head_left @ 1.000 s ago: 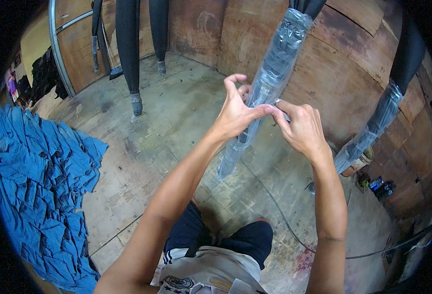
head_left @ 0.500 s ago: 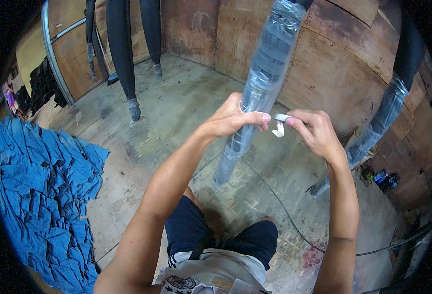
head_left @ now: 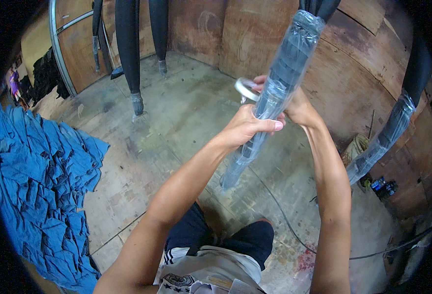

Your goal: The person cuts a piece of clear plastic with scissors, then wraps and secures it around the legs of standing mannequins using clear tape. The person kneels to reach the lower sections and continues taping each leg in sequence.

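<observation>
A long dark bundle wrapped in clear plastic film (head_left: 287,68) hangs slanting down in front of me. My left hand (head_left: 248,127) is closed around its middle, thumb across the film. My right hand (head_left: 294,105) is behind the bundle, partly hidden by it, and holds a roll of clear tape (head_left: 246,89) just left of the bundle. The bundle's lower end (head_left: 230,179) hangs free above the floor.
A heap of blue cloth (head_left: 39,181) covers the floor at left. A second film-wrapped bundle (head_left: 385,139) hangs at right, bare dark ones (head_left: 127,49) at the back. Wooden panels line the wall. A black cable (head_left: 294,235) runs across the concrete floor; small bottles (head_left: 380,185) stand at right.
Both hands rose and shifted right along the bundle. The left hand has closed around the wrap, and the right hand has swung the tape roll round behind it.
</observation>
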Available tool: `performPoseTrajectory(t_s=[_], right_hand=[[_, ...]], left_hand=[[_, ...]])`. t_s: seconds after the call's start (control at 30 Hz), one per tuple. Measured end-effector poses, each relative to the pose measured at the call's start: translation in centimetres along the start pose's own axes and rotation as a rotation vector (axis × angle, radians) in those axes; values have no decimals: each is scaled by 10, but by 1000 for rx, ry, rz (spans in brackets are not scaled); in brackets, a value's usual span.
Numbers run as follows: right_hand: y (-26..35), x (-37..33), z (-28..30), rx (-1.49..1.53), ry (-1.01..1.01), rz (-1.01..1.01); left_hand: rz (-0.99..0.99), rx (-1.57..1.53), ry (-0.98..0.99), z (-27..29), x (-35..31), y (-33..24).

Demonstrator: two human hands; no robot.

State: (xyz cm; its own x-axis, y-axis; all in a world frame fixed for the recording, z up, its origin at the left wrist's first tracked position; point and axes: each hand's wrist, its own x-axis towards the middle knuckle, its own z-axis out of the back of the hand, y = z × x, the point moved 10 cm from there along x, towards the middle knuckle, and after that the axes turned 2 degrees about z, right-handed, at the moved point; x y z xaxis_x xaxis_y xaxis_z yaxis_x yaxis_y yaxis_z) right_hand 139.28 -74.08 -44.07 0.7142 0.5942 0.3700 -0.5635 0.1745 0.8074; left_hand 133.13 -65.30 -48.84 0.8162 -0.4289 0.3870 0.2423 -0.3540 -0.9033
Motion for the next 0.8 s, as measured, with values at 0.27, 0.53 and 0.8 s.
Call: performPoseTrajectory(t_s=[0.27, 0.53, 0.8], right_hand=[[133, -95, 31, -438, -1040, 667], [139, -7, -68, -1304, -304, -133], [115, -11, -105, -1257, -183, -215]], left_hand=[[-341, 20, -221, -17, 0, -5], [-417, 8, -212, -50, 15, 39], [-204, 243, -333, -59, -7, 19]])
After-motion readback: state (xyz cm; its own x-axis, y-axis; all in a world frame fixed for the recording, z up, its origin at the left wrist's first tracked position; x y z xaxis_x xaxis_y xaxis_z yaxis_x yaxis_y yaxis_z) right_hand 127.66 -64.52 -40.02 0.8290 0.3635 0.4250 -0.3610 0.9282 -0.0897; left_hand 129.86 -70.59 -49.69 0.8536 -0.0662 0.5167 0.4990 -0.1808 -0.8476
